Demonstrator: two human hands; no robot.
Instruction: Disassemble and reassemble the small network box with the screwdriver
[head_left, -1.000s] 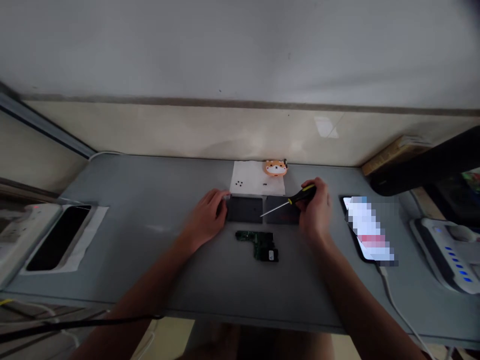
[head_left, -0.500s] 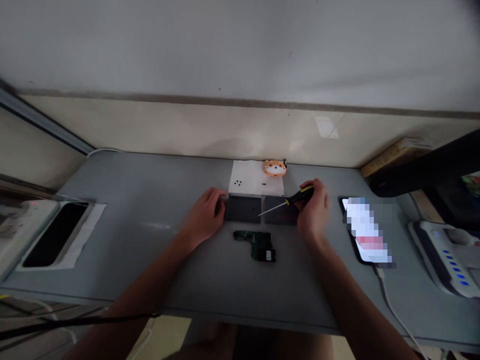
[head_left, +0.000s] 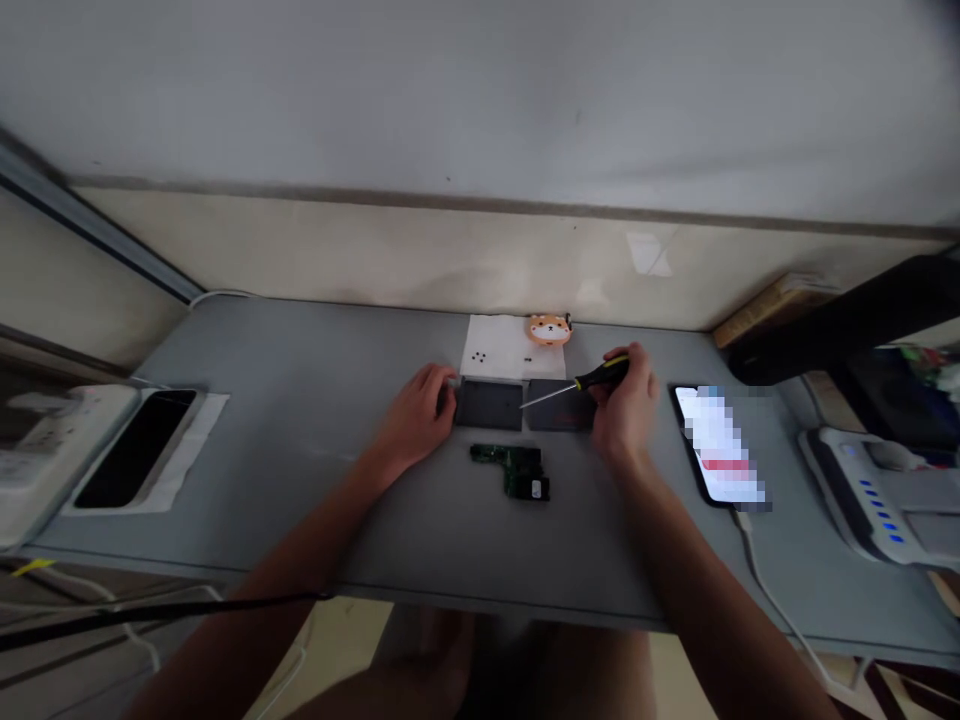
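My right hand [head_left: 628, 405] is closed around the black and yellow handle of a screwdriver [head_left: 600, 374]. The thin shaft slants down to the left, its tip at the right edge of a shallow dark grey case half [head_left: 487, 405]. My left hand [head_left: 422, 410] grips that case half by its left edge, thumb and fingers bent. Beside it, to the right, lies a second dark panel [head_left: 553, 410], partly covered by my right hand. Nearer to me a green circuit board [head_left: 517, 462] with a black part rests on the table.
Behind the case, several tiny dark screws [head_left: 478, 357] and an orange animal-faced case [head_left: 550, 329] lie on white paper [head_left: 504, 335]. A lit phone [head_left: 720, 450] on a cable and a power strip [head_left: 862, 480] are right; another phone [head_left: 139, 448] lies left.
The whole view has shifted slightly, with the table's contents a little higher in the picture. Both hands keep their holds, and the screwdriver tip stays near the case half's right edge.
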